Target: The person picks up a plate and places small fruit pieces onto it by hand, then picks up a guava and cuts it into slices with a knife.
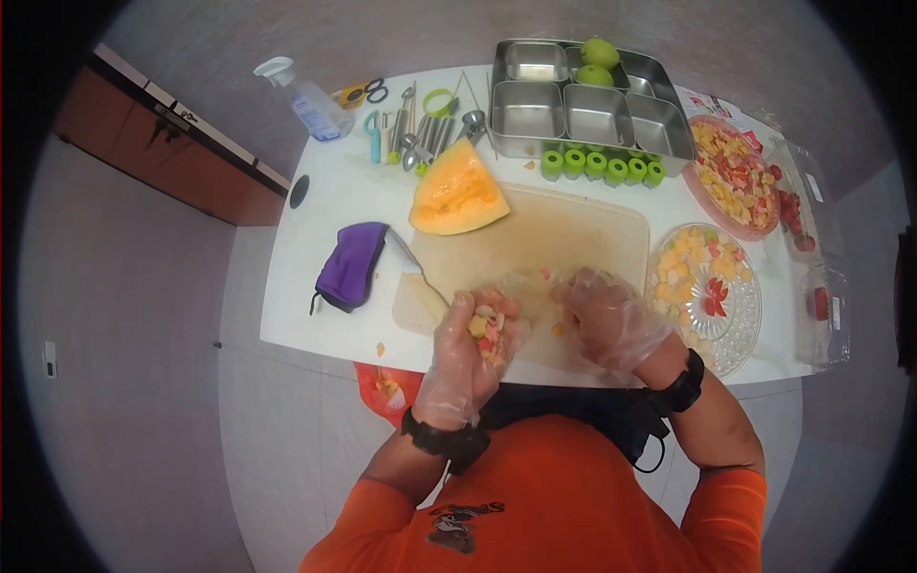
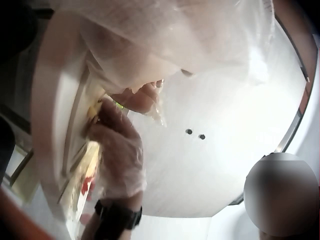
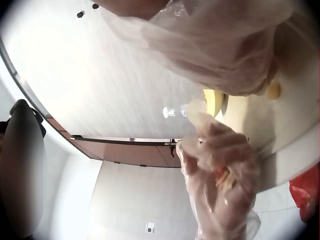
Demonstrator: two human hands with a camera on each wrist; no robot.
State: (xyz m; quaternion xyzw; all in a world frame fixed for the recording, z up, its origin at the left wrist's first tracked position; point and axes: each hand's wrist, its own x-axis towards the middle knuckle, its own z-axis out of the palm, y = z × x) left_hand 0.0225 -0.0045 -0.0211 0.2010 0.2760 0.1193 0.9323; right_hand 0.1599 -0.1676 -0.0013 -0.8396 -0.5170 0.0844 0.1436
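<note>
My left hand [image 1: 473, 349], in a clear plastic glove, holds small chopped fruit pieces [image 1: 490, 336] in its curled palm above the front of the cutting board [image 1: 564, 224]. The pieces are yellow, pink and pale green. To its right, my gloved right hand [image 1: 611, 320] is low over the board with fingers bent downward. Small orange fruit bits [image 1: 558, 329] lie by its fingertips; I cannot tell whether it pinches one. A knife [image 1: 403, 252] lies across the board's left edge. Behind it is a thick melon wedge [image 1: 460, 191], orange inside.
On the right are a glass plate [image 1: 748, 325] of diced fruit and a pink bowl [image 1: 702, 196] of mixed fruit. A steel tray [image 1: 516, 143] and green-topped cutters [image 1: 594, 166] stand behind the board. A purple pouch [image 1: 351, 267], utensils [image 1: 420, 129] and a spray bottle [image 1: 315, 110] are left.
</note>
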